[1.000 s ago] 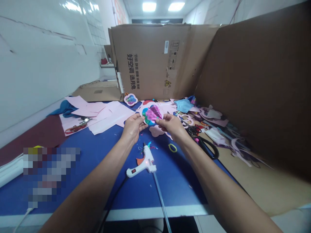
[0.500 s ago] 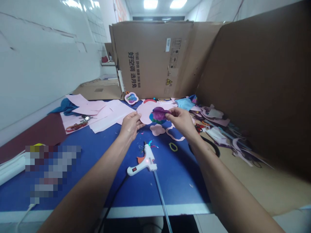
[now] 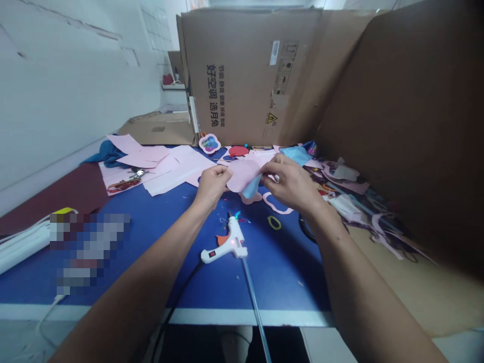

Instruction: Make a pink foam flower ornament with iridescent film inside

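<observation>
My left hand [image 3: 214,187] pinches the left edge of a pink paper cutout [image 3: 242,174] with rounded lobes, held just above the table. Beneath its lower right side shows a thin light-blue piece [image 3: 251,188], apparently fabric. My right hand [image 3: 289,180] has its fingers closed at the right side, where the blue piece meets the paper; its fingertips are partly hidden. Below the hands a white glue gun [image 3: 230,242] lies on the blue table, its red light on and a long glue stick coming out of its back. A small pink flower cutout [image 3: 251,198] lies under the held paper.
A pink ring-shaped offcut [image 3: 277,203] and a yellow-green loop [image 3: 274,223] lie near my right forearm. Pink sheets [image 3: 177,169] and scissors [image 3: 132,180] are at left. Paper scraps [image 3: 346,174] pile up at right. Cardboard walls [image 3: 245,75] stand behind.
The pink cutout is turned and tilted, and the purple-blue patterned face is no longer visible; a light-blue surface shows below it. Both hands are closer together. The camera view has tipped down.
</observation>
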A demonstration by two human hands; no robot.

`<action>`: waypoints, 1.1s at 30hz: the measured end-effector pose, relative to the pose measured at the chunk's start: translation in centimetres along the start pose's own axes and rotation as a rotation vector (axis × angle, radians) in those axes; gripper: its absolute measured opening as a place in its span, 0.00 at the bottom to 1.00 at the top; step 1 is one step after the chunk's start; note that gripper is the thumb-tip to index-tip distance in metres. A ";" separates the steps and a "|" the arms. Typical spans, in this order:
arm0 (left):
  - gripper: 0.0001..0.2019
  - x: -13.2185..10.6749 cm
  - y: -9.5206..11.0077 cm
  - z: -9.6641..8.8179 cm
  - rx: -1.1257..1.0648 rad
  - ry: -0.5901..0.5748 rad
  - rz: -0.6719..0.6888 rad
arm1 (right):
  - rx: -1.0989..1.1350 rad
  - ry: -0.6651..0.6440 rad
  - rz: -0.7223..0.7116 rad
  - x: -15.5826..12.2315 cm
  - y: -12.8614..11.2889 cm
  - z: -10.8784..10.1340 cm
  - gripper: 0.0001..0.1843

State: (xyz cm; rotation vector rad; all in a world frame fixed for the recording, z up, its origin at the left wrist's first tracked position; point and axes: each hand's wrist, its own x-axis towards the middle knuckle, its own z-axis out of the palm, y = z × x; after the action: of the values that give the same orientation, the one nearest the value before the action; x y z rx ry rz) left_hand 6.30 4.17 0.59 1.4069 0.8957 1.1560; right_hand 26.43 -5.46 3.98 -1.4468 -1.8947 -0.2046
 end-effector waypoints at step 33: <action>0.16 -0.2 0.0 0.6 -0.218 -0.041 -0.045 | 0.488 0.143 0.408 0.6 -0.1 0.5 0.10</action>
State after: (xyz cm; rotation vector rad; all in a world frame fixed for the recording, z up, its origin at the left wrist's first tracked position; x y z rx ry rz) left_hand 6.78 3.81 0.53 1.2230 0.7452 1.1499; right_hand 26.07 -4.80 4.02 -1.3915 -1.3708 0.3193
